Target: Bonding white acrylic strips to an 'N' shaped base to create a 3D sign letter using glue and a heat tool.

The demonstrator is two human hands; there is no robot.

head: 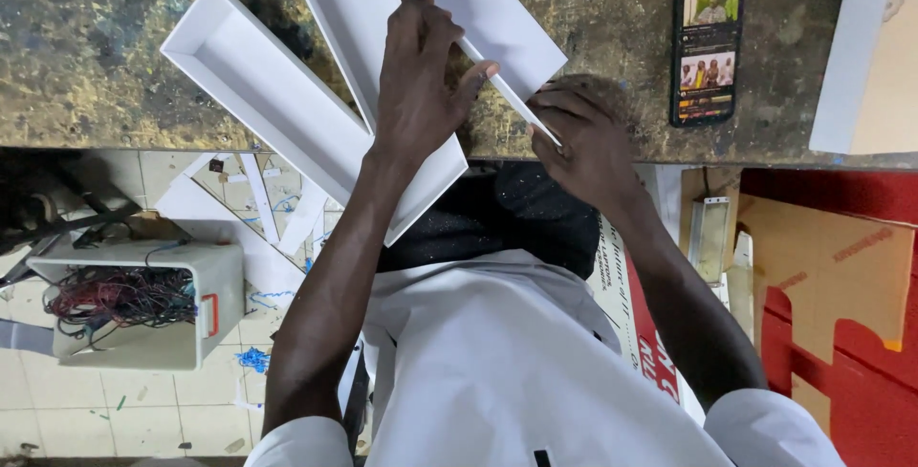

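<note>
**Both hands on a white tray at the bench edge**

Left hand: palm down, fingers spread over the upper tray, thumb pressed against its raised side wall. Clamped on the wall, thumb on one face and fingers on the other.

Right hand: fingers curled together, pinching the lower end of that same wall where it runs to a thin point. Closed on the tray edge.

So the tray sits under and between both hands, its long axis running diagonally up-left from the right hand, with its free end going out of the top of frame.

Tray: flat white sheet material, matte, smooth, folded into a long shallow rectangular trough with thin upright walls. Edges look crisp.

Relative to the tray:
- a second tray of the same kind just left, partly under the left wrist
- a third tray further left, overhanging the bench edge
- bench beneath, worn, mottled gold-brown surface with blue flecks
- phone to the right, face up, screen lit
- white panel far right
- below-left on the tiled floor, a white bin with tangled wires
</note>
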